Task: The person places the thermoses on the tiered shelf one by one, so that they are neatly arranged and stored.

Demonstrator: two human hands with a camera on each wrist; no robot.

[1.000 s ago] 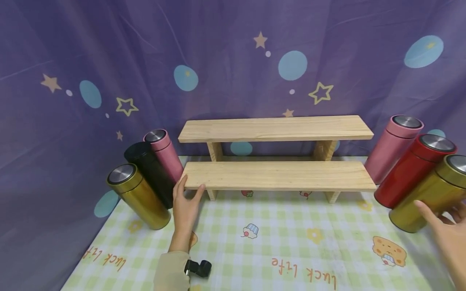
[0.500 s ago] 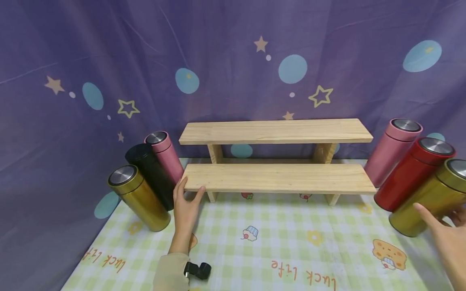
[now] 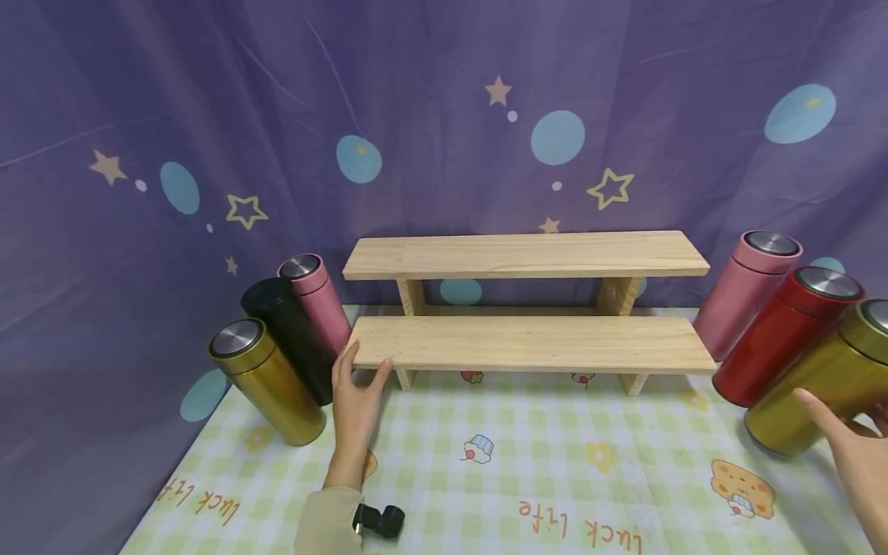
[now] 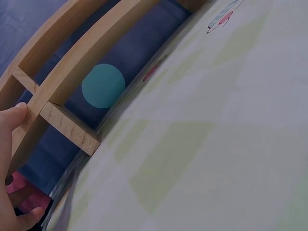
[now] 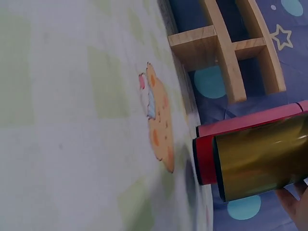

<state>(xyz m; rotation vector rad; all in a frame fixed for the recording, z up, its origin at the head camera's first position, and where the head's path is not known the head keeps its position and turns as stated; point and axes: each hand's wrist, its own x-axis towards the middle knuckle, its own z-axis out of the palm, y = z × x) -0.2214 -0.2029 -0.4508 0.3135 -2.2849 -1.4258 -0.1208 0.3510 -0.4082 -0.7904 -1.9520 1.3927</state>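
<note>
My left hand (image 3: 355, 408) holds the left end of the lower board of a two-tier wooden shelf (image 3: 527, 343); the thumb is on its front edge, the fingers at its end. In the left wrist view, a fingertip (image 4: 19, 113) meets the shelf's edge. At the right, my right hand (image 3: 853, 447) grips a gold thermos (image 3: 812, 405) low on its body, thumb on the near side. Its base hovers close over the tablecloth, with a shadow beneath. The far fingers are partly hidden behind it. A red thermos (image 3: 780, 351) and a pink thermos (image 3: 742, 301) stand behind it.
Left of the shelf stand another gold thermos (image 3: 277, 397), a black thermos (image 3: 294, 339) and a smaller pink thermos (image 3: 326, 308). A checked tablecloth (image 3: 541, 447) covers the table. A purple star-printed curtain (image 3: 444, 77) hangs behind and to the left.
The gold thermos in my right hand has risen slightly and shifted right, away from the red one. My left hand stays on the shelf. The head view has tilted up a little.
</note>
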